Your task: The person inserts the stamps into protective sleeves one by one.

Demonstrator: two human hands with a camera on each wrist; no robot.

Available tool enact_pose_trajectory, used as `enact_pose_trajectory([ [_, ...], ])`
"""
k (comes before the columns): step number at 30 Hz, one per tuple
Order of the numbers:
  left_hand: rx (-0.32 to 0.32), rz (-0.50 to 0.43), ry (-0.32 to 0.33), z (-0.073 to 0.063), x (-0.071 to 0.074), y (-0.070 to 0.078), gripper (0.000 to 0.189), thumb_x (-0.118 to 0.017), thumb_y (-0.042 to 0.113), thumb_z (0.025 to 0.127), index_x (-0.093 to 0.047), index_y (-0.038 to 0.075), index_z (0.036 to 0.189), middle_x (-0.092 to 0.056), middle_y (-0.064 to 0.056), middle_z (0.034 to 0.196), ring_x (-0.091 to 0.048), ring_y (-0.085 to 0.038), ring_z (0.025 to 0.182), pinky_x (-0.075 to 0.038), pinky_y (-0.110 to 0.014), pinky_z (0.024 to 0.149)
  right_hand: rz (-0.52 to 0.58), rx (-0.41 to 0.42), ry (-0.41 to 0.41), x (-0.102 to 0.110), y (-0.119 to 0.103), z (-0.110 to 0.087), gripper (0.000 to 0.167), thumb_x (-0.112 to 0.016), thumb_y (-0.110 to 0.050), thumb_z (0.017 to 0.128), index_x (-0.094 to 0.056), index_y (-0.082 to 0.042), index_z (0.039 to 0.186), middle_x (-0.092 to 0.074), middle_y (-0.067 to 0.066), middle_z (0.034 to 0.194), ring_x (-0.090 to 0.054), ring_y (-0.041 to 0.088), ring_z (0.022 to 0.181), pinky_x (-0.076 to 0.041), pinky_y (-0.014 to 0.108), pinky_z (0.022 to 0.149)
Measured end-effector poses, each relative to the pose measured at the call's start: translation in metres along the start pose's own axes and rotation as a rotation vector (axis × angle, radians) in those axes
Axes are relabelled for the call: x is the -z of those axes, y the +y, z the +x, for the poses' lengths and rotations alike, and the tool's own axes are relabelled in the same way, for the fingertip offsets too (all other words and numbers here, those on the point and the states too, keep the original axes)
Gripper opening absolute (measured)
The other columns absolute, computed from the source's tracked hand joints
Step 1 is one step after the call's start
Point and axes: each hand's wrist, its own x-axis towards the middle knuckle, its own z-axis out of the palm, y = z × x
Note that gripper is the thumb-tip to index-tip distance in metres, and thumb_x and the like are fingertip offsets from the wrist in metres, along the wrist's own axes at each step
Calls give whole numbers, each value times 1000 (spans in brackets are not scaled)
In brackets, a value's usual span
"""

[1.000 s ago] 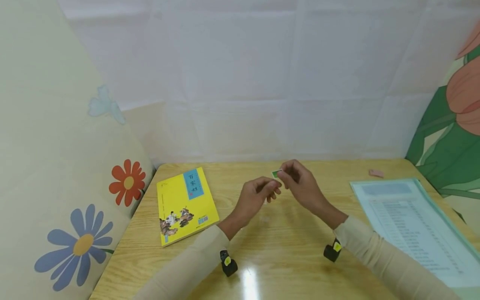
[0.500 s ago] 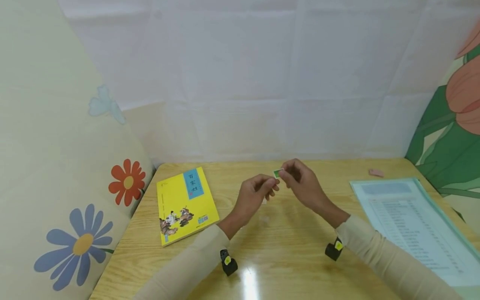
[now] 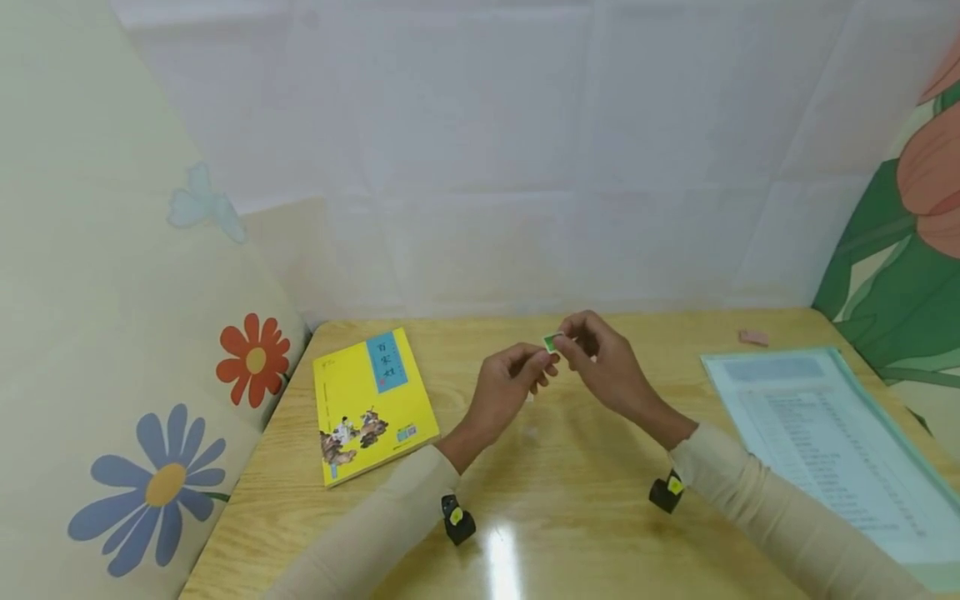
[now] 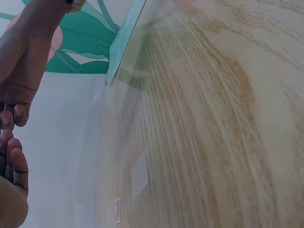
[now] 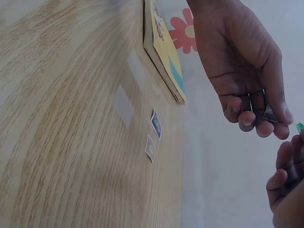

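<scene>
My right hand [image 3: 603, 362] pinches a small green picture stamp with a white border [image 3: 552, 342] between thumb and fingers. Close beside it, my left hand [image 3: 502, 387] has its thumb pressed against its curled fingers. In the right wrist view, a small clear plastic piece [image 5: 270, 114] shows between the left thumb and fingers; its full shape is hidden. The stamp lies right at the left fingertips, and I cannot tell whether it touches the clear piece. Both hands are raised above the table [image 3: 570, 500].
Two small stamps, one dark [image 5: 156, 124] and one pale [image 5: 150, 148], lie on the table near two clear rectangles [image 5: 123, 105]. A yellow book [image 3: 375, 408] is at left, a green-edged document sheet [image 3: 810, 433] at right, a small pink piece [image 3: 753, 337] behind it.
The hands have come slightly closer together, and the green stamp has shifted a little to meet the left fingertips. The head view has tilted slightly.
</scene>
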Motion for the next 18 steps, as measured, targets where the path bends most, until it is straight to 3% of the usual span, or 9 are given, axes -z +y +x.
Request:
enact_pose_trajectory([
  [8, -35, -8, -8, 1, 0, 0, 26, -60, 29, 103, -70, 5, 108, -70, -9, 94, -63, -22, 79, -55, -33, 66, 5, -24, 9, -2, 39, 6, 15, -57, -29, 105, -59, -17, 115, -61, 7, 93, -54, 20, 69, -45, 31, 56],
  [13, -39, -18, -4, 2, 0, 1, 29, -60, 29, 103, -69, 2, 109, -69, -13, 96, -62, -25, 80, -54, -35, 66, 16, -8, 5, 0, 40, 5, 19, -58, -37, 103, -59, -22, 114, -62, 2, 95, -56, 20, 71, -46, 32, 57],
  [18, -27, -31, 6, 0, 0, 1, 27, -59, 25, 104, -68, 0, 110, -68, -20, 98, -61, -30, 81, -52, -29, 65, 14, 7, 0, 0, 40, 4, 20, -59, -37, 103, -60, -26, 119, -63, -2, 97, -61, 20, 77, -49, 33, 59],
])
